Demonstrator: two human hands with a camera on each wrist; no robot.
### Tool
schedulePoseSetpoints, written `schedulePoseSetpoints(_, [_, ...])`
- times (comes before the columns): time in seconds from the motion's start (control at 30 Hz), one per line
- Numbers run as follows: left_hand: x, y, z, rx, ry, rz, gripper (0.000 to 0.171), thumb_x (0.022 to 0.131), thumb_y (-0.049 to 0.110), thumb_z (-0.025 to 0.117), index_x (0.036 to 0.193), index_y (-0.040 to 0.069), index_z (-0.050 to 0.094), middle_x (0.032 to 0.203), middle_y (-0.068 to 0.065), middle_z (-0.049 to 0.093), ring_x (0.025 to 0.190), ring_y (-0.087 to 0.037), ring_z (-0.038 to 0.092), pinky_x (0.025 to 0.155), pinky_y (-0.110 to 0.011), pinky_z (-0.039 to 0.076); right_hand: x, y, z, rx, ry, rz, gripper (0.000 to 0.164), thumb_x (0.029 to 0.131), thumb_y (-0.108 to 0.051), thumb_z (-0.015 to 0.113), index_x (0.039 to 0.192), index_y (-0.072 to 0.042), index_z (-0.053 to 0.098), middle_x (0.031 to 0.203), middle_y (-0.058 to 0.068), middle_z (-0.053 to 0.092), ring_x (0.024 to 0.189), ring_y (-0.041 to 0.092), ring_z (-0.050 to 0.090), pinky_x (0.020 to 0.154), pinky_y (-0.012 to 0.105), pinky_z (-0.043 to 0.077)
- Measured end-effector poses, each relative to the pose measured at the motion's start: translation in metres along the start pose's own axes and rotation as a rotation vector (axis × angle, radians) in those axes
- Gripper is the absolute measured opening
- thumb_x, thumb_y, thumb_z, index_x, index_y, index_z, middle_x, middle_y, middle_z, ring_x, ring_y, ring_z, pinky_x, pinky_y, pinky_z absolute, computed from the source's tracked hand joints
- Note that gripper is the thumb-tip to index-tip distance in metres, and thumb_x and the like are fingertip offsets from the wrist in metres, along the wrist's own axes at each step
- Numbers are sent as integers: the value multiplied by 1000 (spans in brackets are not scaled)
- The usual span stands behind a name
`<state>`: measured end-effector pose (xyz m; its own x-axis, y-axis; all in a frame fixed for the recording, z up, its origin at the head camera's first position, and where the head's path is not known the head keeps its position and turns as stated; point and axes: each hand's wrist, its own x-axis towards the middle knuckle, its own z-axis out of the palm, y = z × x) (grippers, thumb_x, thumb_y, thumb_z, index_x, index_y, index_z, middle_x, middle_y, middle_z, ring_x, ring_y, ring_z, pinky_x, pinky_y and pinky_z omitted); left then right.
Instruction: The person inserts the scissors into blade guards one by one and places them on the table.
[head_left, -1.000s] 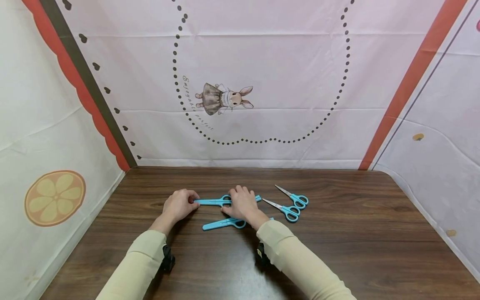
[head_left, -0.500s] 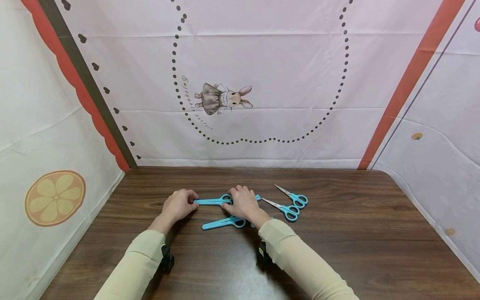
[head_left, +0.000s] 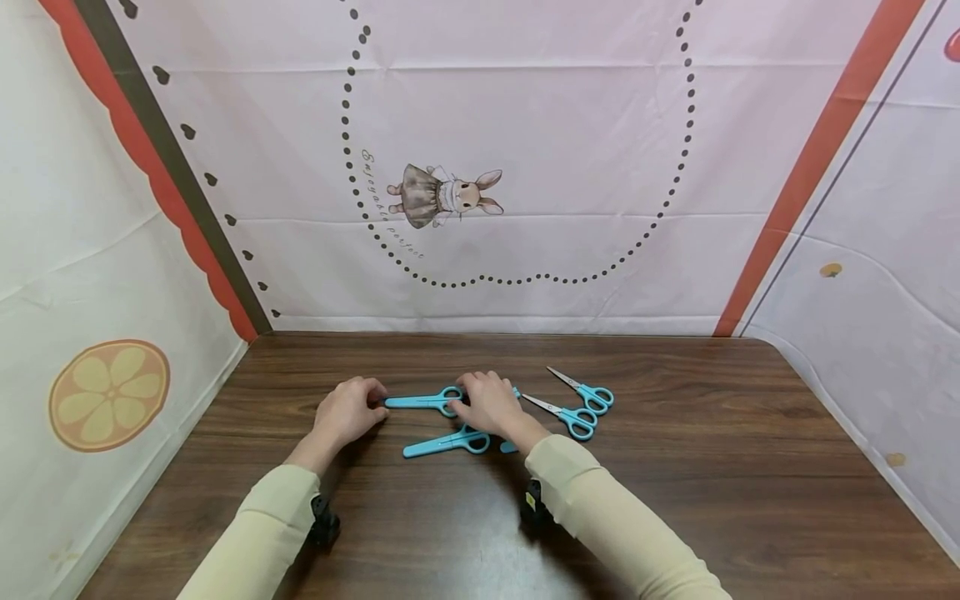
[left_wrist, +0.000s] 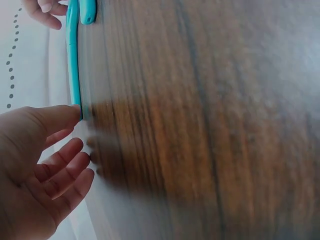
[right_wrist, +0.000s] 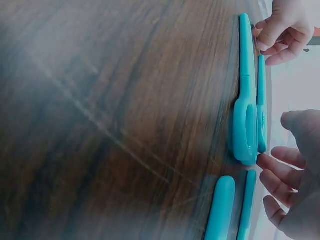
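Two turquoise scissors with sheaths over their blades lie on the table, the far pair [head_left: 416, 402] above the near pair [head_left: 435, 445] in the head view. My left hand [head_left: 350, 412] is at the far pair's tip, thumb and fingers spread apart; in the left wrist view the thumb overlaps that tip [left_wrist: 75, 95]. Over the far pair's handle end hovers my right hand [head_left: 491, 406], its fingers loosely bent and thumb lifted in the right wrist view. Below it are two loose turquoise sheaths, one nearer [right_wrist: 222, 205], one farther [right_wrist: 247, 205], partly hidden in the head view.
Two unsheathed scissors, one farther back [head_left: 587, 393] and one nearer [head_left: 567, 419], lie right of my right hand, blades pointing up-left. Printed cloth [head_left: 570, 167] hangs behind and beside the brown wooden table [head_left: 712, 475].
My left hand has drawn slightly left, off the far scissors' tip, and its fingers have parted. My right hand's thumb has lifted from the handle. The scissors lie nearly where they were.
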<state>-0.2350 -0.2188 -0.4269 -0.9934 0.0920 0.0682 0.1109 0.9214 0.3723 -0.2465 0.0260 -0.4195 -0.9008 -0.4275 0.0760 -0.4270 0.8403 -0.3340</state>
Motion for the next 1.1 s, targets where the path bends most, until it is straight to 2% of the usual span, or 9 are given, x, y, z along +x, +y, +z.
schedulePoseSetpoints(0.17, [-3, -1, -3, -13, 23, 18, 21, 80, 23, 71, 99, 15, 67, 90, -4, 60, 81, -22, 58, 67, -41, 46, -3, 3, -2, 9, 7, -41, 37, 93, -35, 50, 123, -14, 57, 111, 3, 60, 103, 23, 53, 80, 39, 39])
schedulePoseSetpoints(0.37, [-9, 4, -6, -36, 59, 51, 19, 81, 23, 69, 98, 16, 67, 94, -2, 62, 84, -20, 60, 67, -41, 48, -8, 7, -7, 12, 33, -111, 34, 95, -31, 49, 122, -13, 57, 117, 5, 58, 107, 24, 52, 84, 41, 42])
schedulePoseSetpoints(0.73, [-18, 17, -8, -39, 101, 116, 18, 81, 23, 69, 98, 16, 67, 95, 0, 62, 82, -17, 61, 63, -37, 48, -21, 11, -11, -7, 12, -227, 40, 93, -34, 52, 127, -14, 53, 126, 4, 54, 115, 24, 49, 91, 43, 42])
schedulePoseSetpoints(0.97, [-24, 25, -8, -34, 111, 151, 21, 80, 25, 71, 99, 17, 68, 97, -1, 62, 85, -18, 61, 63, -37, 48, -29, 16, -14, 4, 49, -293, 43, 91, -35, 56, 127, -13, 54, 126, 3, 54, 115, 23, 50, 91, 44, 42])
schedulePoseSetpoints(1.1, [-27, 27, -8, -34, 119, 169, 21, 79, 25, 72, 98, 17, 68, 99, -1, 62, 86, -20, 61, 62, -36, 48, -33, 21, -15, 13, 74, -302, 43, 90, -36, 56, 127, -13, 54, 126, 2, 54, 116, 23, 49, 93, 45, 41])
